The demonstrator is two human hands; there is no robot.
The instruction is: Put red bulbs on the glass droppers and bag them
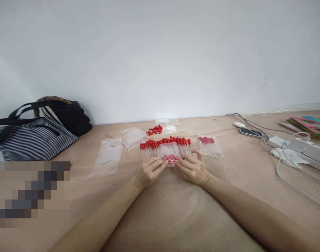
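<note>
Between my hands is a clear plastic bag (pixel 168 149) with several red-capped pieces inside near its close edge. My left hand (pixel 150 170) pinches the bag's near left corner, and my right hand (pixel 193 169) pinches the near right corner, its index finger raised. Behind and beside the bag lies a row of glass droppers with red bulbs (pixel 180 141), partly covered by it. To the right, a filled bag (pixel 210 145) holds several red-bulbed droppers. A small pile of loose red bulbs (pixel 156 130) sits farther back.
Flat clear bags (pixel 107 157) and smaller translucent bags (pixel 133 137) lie left of the droppers. More glass tubes in a bag (pixel 167 126) rest near the wall. A striped bag (pixel 39 138) stands at left. Cables, a phone (pixel 250 132) and a power strip (pixel 315 152) occupy the right.
</note>
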